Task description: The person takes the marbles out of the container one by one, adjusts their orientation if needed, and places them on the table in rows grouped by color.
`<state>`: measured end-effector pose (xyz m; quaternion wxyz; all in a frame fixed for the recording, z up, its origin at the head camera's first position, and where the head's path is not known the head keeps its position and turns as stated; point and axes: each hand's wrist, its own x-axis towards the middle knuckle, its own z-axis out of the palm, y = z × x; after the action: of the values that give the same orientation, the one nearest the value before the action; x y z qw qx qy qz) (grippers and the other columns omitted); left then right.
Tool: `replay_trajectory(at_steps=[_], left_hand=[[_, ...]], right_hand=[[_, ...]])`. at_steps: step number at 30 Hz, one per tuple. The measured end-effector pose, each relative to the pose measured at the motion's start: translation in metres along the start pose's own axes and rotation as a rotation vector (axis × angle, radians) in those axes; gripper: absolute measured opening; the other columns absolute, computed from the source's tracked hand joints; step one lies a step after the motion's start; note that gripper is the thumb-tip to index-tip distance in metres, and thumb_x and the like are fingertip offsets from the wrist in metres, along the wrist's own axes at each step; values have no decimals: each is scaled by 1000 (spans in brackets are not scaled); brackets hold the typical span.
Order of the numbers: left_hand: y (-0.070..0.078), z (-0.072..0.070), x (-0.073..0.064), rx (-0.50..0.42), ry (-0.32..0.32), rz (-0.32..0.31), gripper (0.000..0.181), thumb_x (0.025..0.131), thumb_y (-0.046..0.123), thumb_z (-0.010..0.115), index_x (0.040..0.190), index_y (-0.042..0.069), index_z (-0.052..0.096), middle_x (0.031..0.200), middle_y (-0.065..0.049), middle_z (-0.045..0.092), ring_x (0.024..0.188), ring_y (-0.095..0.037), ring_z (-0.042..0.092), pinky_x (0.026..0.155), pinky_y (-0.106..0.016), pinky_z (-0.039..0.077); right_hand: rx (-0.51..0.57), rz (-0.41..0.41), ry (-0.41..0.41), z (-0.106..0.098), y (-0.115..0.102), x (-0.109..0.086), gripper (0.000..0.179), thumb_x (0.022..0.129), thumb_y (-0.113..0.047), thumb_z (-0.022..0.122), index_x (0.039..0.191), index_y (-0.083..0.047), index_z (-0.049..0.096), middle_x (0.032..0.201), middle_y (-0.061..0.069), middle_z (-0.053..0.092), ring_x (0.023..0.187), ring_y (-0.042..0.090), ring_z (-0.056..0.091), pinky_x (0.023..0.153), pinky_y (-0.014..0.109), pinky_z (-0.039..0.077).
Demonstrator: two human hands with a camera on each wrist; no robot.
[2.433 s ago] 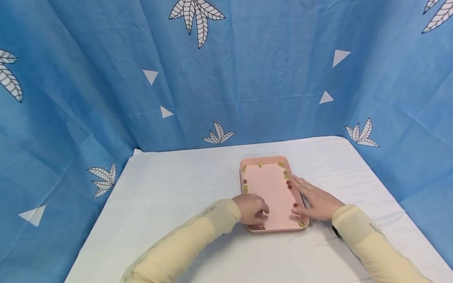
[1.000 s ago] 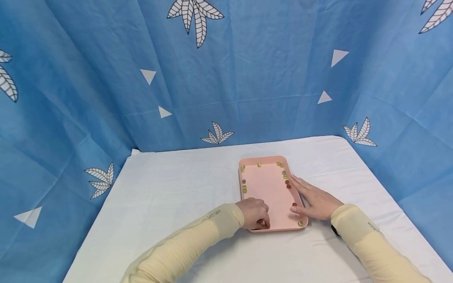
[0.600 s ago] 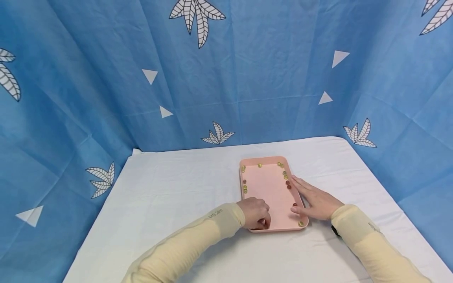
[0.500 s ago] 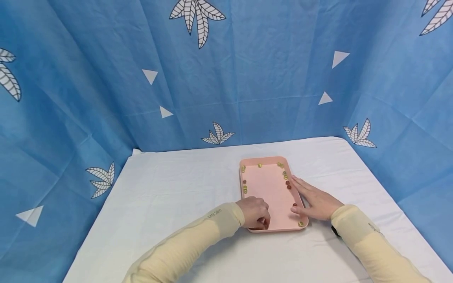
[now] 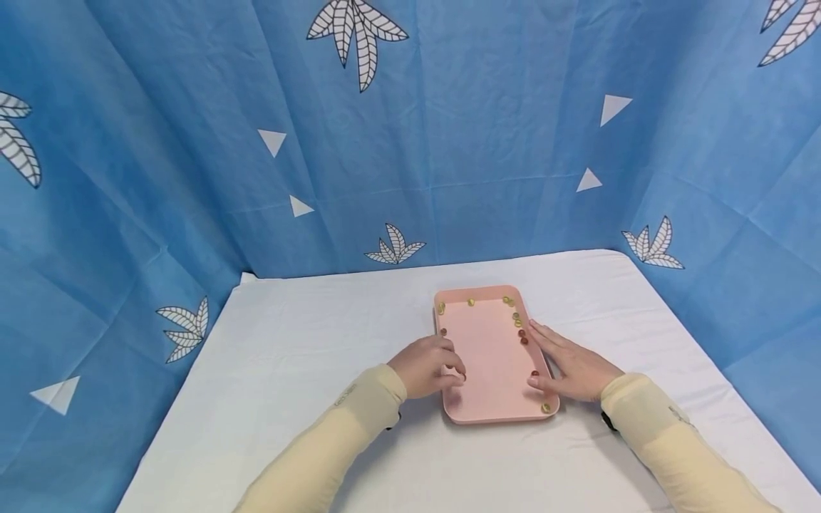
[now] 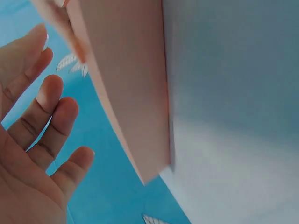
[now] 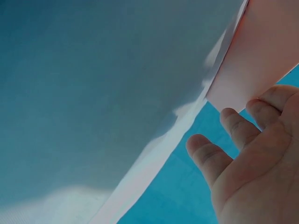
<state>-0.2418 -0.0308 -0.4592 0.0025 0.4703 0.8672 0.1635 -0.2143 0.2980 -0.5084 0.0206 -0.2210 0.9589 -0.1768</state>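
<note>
A pink rectangular tray (image 5: 490,420) holds small glass marbles along its walls, some yellow-green (image 5: 471,302), some reddish brown (image 5: 524,340). My left hand (image 5: 426,365) is over the tray's left wall, its thumb and index fingertip pinching a reddish-brown marble (image 5: 463,377). In the left wrist view, the other fingers (image 6: 65,114) are loosely bent beside the tray's outer wall. My right hand (image 5: 577,367) rests against the tray's right side, fingers extended along the outside and thumb over the rim. In the right wrist view its fingertips (image 7: 228,114) are near the wall.
The tray stands on a white-covered table (image 5: 333,320). Blue cloth (image 5: 487,142) with white leaf and triangle prints hangs behind and at both sides. A yellow-green marble (image 5: 546,408) lies in the tray's near right corner.
My left hand reached down to the tray's near left corner, pinched the reddish-brown marble there, then rose and moved left and away from me with it. My right hand stayed put.
</note>
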Motion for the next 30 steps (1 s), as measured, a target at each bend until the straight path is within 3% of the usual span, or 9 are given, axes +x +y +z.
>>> replay_trajectory(at_steps=[6, 12, 19, 24, 30], left_hand=[[-20, -12, -28, -67, 98, -215, 14, 89, 32, 70, 98, 22, 74, 89, 13, 60, 88, -10, 57, 78, -22, 48], [-61, -21, -67, -44, 208, -369, 6, 86, 25, 74, 92, 22, 73, 82, 13, 59, 81, -10, 57, 74, -27, 49], [-109, -32, -115, -12, 213, -610, 8, 85, 21, 75, 92, 18, 74, 86, 5, 63, 83, -14, 59, 74, -34, 51], [-135, -42, -140, 25, 212, -718, 11, 86, 18, 74, 96, 13, 74, 90, -2, 65, 84, -20, 60, 76, -40, 51], [-160, -51, -160, 53, 225, -812, 15, 86, 17, 73, 99, 8, 73, 93, -10, 65, 86, -26, 59, 78, -44, 50]], right_hand=[[6, 5, -2, -1, -2, 0, 96, 84, -64, 60, 154, -15, 19, 159, 5, 18, 140, 31, 30, 105, 52, 36], [-1, 10, 1, -1, -3, -1, 96, 84, -65, 59, 155, -17, 17, 160, 3, 17, 140, 30, 30, 105, 52, 36], [6, 12, 3, 0, -2, -3, 95, 84, -64, 59, 155, -18, 17, 160, 1, 15, 140, 30, 29, 105, 52, 36], [11, 13, 6, 0, -1, -3, 94, 84, -64, 60, 155, -18, 17, 160, 1, 16, 141, 29, 29, 105, 52, 36], [5, 13, 7, 1, -1, -2, 95, 84, -65, 59, 155, -17, 18, 160, 1, 16, 141, 29, 28, 106, 51, 35]])
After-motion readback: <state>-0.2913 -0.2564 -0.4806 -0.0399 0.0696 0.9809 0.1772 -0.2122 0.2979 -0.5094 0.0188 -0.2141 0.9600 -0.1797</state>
